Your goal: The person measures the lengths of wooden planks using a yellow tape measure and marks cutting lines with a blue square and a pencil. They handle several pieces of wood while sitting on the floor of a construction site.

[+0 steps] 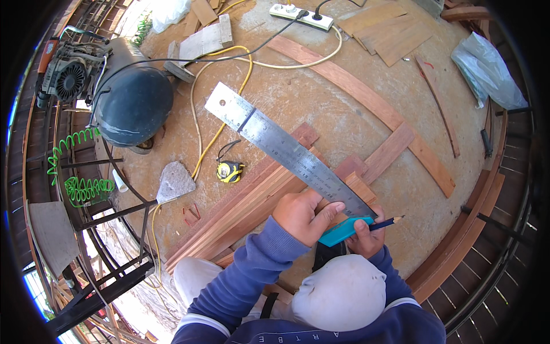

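A try square with a long steel ruled blade (292,157) and a teal handle (346,231) slants over the wooden boards in front of me. My left hand (303,215) is closed on it near the handle, thumb lying along the blade's lower end. My right hand (368,236) grips the handle's other end and also holds a dark blue pencil (385,224), whose tip points right. Stacked reddish boards (240,209) lie under and left of the blade. A short wood piece (361,188) shows beside the blade; its lower part is hidden.
A yellow tape measure (230,171) and a rough stone (175,182) lie left. Farther left stands a compressor with a dark tank (133,106). Cables run to a white power strip (301,17). A long plank (344,86) crosses the floor; a plastic bag (487,69) sits far right.
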{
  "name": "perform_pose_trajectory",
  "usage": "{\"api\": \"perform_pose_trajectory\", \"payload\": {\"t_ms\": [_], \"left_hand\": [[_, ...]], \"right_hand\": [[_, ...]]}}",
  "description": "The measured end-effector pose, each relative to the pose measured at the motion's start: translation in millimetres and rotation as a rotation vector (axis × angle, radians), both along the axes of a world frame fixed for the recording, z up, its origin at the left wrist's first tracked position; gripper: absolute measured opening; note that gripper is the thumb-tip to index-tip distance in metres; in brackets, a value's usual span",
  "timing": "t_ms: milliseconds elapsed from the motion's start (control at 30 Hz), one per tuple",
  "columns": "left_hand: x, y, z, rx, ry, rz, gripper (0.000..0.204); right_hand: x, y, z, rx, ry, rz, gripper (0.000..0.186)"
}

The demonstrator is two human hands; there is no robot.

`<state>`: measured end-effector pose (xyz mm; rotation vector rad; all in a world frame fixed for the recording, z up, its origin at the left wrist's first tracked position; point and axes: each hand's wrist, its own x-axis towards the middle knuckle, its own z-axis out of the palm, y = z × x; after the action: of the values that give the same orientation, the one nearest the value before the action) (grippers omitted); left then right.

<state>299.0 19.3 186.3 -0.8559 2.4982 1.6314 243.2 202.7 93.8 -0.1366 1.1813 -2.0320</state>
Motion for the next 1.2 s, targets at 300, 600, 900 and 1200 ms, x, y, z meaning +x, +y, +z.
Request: {"api": "perform_pose_trajectory", "payload": {"t_ms": [300,600,900,1200], "left_hand": [[2,-1,0,0.046,0.003,0.013,0.024],[1,0,-9,0.01,0.036,0.036,0.024],[0,5,-18,0.013,0.08,0.074,0.023],[2,6,-21,0.005,0.12,0.106,0.021]], "right_hand": [[-1,0,2,0.05,0.046,0.024,0.039],[-47,22,28,0.291,0.619,-0.223,0.043],[-73,-10,108,0.644,1.333,0.355,0.058],[-76,-15,111,0.706,1.479,0.419,0.063]]}}
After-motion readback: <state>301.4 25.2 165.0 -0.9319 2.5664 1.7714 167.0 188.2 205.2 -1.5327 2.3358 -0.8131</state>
